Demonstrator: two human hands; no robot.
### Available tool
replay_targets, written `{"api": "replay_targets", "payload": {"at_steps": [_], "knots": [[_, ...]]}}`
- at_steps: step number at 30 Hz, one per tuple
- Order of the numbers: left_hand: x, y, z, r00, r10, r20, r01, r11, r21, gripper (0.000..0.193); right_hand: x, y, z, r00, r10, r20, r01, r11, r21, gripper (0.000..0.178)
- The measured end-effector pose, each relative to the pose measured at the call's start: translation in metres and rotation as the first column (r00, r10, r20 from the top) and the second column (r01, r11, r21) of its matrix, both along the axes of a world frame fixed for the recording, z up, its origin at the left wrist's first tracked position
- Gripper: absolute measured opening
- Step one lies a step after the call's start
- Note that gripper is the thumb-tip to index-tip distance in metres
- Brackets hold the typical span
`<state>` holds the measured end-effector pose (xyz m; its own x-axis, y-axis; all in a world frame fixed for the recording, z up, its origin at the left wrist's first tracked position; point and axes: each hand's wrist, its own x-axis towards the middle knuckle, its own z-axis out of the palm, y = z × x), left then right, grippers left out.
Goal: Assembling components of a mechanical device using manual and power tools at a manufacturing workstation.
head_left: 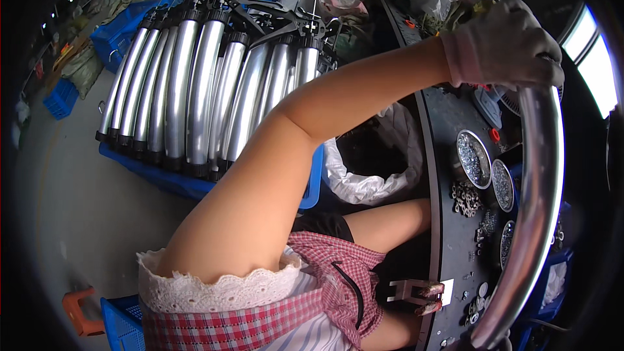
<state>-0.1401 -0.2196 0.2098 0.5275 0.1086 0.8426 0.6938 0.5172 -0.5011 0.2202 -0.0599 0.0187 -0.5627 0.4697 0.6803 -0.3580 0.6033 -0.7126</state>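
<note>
My left hand (510,49), in a greyish-white work glove with a pink cuff, is raised at the upper right. Its fingers wrap round the top end of a long silver metal tube (543,175). The tube hangs down along the right of the view, past the workbench (445,175), and looks curved through the lens. A thin dark piece sticks up beyond the glove; the grip hides where it joins. My right hand is not in view. Under my left arm, several silver cylinders (201,91) with black end caps and thin rods stand packed in a blue crate (201,188).
Metal bowls of small parts (474,159) sit on the bench beside loose dark fittings (465,199). A metal bracket (419,291) projects from the bench's edge. A white-lined bin (370,188) stands between crate and bench. An orange stool (81,312) is at lower left.
</note>
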Motion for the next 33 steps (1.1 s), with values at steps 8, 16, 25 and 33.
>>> {"api": "replay_targets", "payload": {"at_steps": [8,16,25,33], "knots": [[-0.020,-0.112,-0.054,0.916,-0.146,0.373,0.063,0.972,0.227,0.055,-0.074,-0.081,-0.007,0.685,0.619,0.385,-0.674,0.738,0.012,0.105],[0.015,-0.231,-0.139,0.102,-0.718,0.688,0.220,0.691,0.688,0.094,-0.127,-0.190,-0.032,0.638,0.430,0.639,-0.744,0.559,0.367,0.075],[-0.018,-0.362,-0.184,-0.292,-0.729,0.619,0.121,0.613,0.780,0.086,-0.145,-0.145,-0.057,0.713,0.607,0.352,-0.699,0.577,0.421,0.067],[-0.041,-0.350,-0.177,0.085,-0.263,0.961,-0.315,0.908,0.277,0.085,-0.143,-0.135,-0.066,0.654,0.598,0.462,-0.756,0.507,0.413,0.054]]}}
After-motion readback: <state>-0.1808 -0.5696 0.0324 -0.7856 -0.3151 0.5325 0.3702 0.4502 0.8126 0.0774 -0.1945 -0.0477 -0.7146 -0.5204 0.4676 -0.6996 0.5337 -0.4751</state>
